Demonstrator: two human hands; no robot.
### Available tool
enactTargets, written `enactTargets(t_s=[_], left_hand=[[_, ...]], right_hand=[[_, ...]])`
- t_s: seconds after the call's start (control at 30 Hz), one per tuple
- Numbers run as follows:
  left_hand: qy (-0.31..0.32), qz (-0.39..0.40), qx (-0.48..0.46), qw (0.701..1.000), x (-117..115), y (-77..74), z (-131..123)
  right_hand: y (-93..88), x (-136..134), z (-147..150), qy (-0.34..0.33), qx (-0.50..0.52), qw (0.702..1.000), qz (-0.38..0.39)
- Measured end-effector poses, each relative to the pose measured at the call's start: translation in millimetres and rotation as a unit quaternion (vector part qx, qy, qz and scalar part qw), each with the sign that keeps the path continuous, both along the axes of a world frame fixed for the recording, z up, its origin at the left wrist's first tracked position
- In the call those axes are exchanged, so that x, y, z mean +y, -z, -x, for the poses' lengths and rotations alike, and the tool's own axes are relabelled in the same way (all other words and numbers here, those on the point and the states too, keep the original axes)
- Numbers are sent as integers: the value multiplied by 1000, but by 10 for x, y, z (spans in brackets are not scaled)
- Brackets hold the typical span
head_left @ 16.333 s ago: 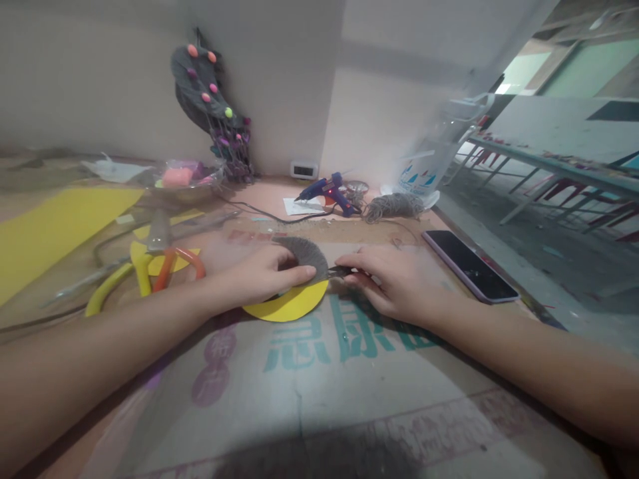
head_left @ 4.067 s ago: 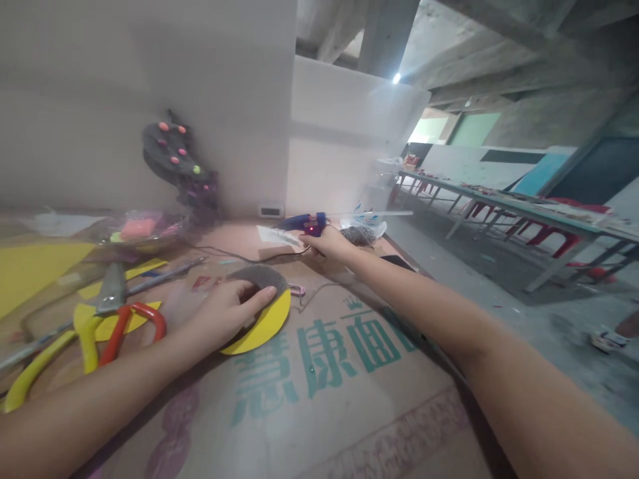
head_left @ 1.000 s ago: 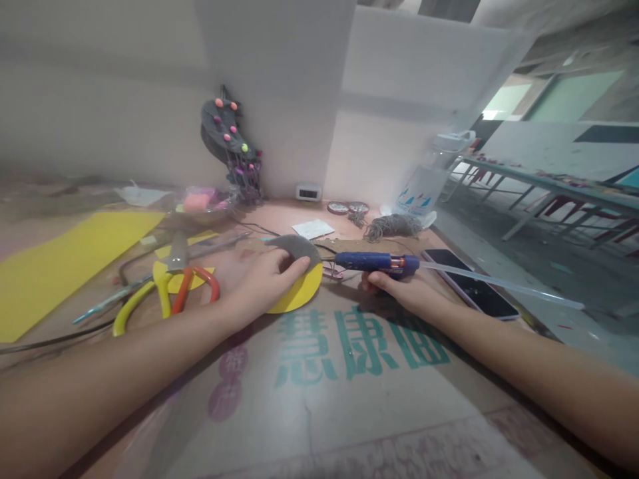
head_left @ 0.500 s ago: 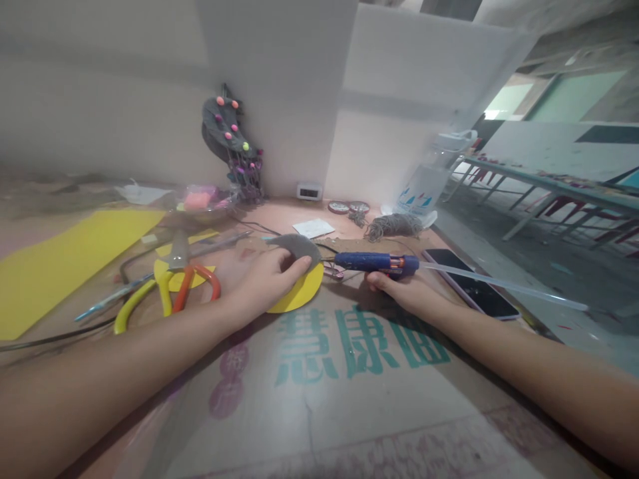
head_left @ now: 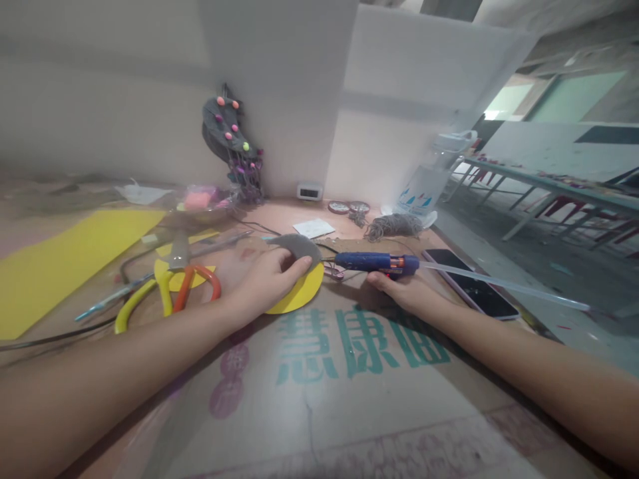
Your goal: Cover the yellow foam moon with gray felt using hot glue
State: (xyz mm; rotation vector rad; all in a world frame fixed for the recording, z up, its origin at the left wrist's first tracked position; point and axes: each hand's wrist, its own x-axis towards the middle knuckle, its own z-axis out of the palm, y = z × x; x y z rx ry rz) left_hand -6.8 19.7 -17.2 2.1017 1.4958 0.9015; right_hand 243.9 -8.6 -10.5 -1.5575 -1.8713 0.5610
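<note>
My left hand (head_left: 264, 283) lies closed over a grey ribbed piece (head_left: 298, 245) that sits on a yellow paper disc (head_left: 299, 296), pressing it onto the cardboard. My right hand (head_left: 405, 293) grips a blue hot glue gun (head_left: 377, 261), held level with its nozzle pointing left at the disc's right edge. A clear glue stick (head_left: 504, 286) sticks out of the gun's back to the right. A small pink clip lies just under the nozzle.
Orange and yellow-handled scissors (head_left: 172, 293) lie left of the disc. A phone (head_left: 469, 283) rests at the table's right edge. Yellow sheet (head_left: 54, 263), grey twine (head_left: 394, 226), a water jug (head_left: 429, 179) and a beaded grey ornament (head_left: 229, 140) stand behind. Printed cardboard (head_left: 349, 372) covers the table.
Since four seconds ago my right hand has brought the glue gun from the back of the table to the disc. Over the last second the nozzle has edged slightly left; my left hand stays put.
</note>
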Motion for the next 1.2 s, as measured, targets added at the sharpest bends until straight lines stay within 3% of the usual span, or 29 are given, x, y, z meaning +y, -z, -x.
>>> enactTargets(t_s=[0.87, 1.1, 1.2], left_hand=[[-8, 13, 3, 1000, -11, -8, -6], [1, 10, 8, 1000, 11, 24, 17], [-6, 12, 6, 1000, 20, 36, 20]], right_hand=[[22, 20, -4, -4, -3, 1000, -9], [-77, 36, 42, 51, -42, 998, 14], [-129, 55, 22, 19, -37, 999, 11]])
